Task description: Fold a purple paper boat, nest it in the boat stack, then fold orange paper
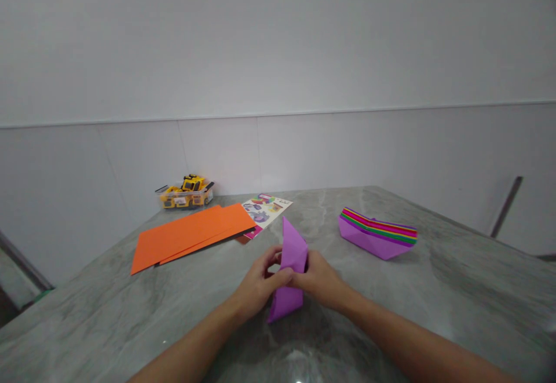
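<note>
Both hands meet on the purple paper point(293, 250), a folded piece held roughly upright just above the table point(434, 290), top point tipped away from the person, bottom corner hanging low toward them. The left hand point(258, 287) is closed on it from its left side, thumb & fingers pinching the mid section; the right hand point(319, 281) is closed on its right edge, fingers wrapped behind so their tips can't be seen. Hands touch or nearly touch at the paper's middle. Rel. to the purple paper: orange sheets point(191, 233) lie flat to the far left, fanned slightly; a printed sheet point(266, 208) w/ colour pics sits just beyond it, partly tucked under the orange; a yellow toy truck point(186, 192) stands further back-left, near the wall; a nested stack of folded paper shapes point(377, 233), purple outside w/ coloured rims inside, rests to the right, well apart. Step in hand looks like working a crease at the paper's middle, judged from the pinch. To do it well, IMO: keep both layers' edges lined up before pressing, hold one side still w/ the left pinch while the right side does the shaping, run pressure along the fold rather than at one spot, and don't squeeze the upper point, since it would likely crumple. Setting the piece on the table would prob. give a sharper crease than working mid-air.
</note>
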`<state>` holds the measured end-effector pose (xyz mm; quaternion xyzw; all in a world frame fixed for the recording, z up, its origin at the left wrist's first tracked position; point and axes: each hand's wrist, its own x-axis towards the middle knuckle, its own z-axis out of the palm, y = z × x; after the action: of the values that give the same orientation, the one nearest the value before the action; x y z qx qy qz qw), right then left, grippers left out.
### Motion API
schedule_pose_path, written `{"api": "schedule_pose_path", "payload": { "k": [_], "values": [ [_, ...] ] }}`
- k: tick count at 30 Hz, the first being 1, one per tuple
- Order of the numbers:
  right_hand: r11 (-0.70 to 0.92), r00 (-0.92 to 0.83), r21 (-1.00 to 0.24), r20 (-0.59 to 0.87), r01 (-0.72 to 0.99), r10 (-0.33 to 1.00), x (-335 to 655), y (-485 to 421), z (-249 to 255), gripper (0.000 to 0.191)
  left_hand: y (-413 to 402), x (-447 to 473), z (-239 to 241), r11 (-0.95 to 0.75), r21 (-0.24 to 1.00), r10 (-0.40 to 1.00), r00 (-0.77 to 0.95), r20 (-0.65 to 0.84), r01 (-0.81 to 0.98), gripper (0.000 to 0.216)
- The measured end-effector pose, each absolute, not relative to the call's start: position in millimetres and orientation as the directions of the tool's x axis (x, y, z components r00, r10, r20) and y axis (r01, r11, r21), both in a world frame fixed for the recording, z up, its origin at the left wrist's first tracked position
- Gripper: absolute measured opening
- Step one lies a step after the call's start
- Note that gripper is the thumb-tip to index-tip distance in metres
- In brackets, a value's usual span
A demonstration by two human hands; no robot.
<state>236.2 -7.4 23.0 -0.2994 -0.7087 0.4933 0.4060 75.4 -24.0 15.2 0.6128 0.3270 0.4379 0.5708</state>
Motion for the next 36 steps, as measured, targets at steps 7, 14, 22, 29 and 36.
{"api": "schedule_pose_path", "payload": {
  "k": [7, 14, 22, 29, 36],
  "values": [
    [0.231, -0.424, -0.944, 0.114, 0.236, 0.898, 232.1, -12.0, 13.6, 0.028, -25.8, 86.0, 8.4, 0.132, 0.909, 0.947, 0.320, 0.002, -0.395, 0.042],
    [0.277, -0.365, -0.908, 0.153, 0.316, 0.919, 230.6, -14.1, 15.0, 0.022, -23.5, 88.7, 3.7, 0.187, 0.865, 0.952, 0.301, -0.044, -0.466, 0.042],
    [0.312, -0.424, -0.911, 0.179, 0.269, 0.888, 236.6, -8.2, 11.4, 0.033, -19.9, 89.0, 0.2, 0.135, 0.926, 0.977, 0.203, -0.065, -0.352, 0.041],
    [0.165, -0.477, -0.921, -0.025, 0.352, 0.878, 229.9, -9.8, 3.7, 0.033, -18.2, 82.0, -1.7, -0.220, 0.935, 0.975, 0.037, 0.218, 0.277, 0.044],
    [0.200, -0.481, -0.951, 0.065, 0.235, 0.874, 222.5, -16.7, 3.8, 0.022, -17.4, 79.6, 6.7, -0.265, 0.855, 0.960, 0.042, 0.276, 0.446, 0.047]
  ]
}}
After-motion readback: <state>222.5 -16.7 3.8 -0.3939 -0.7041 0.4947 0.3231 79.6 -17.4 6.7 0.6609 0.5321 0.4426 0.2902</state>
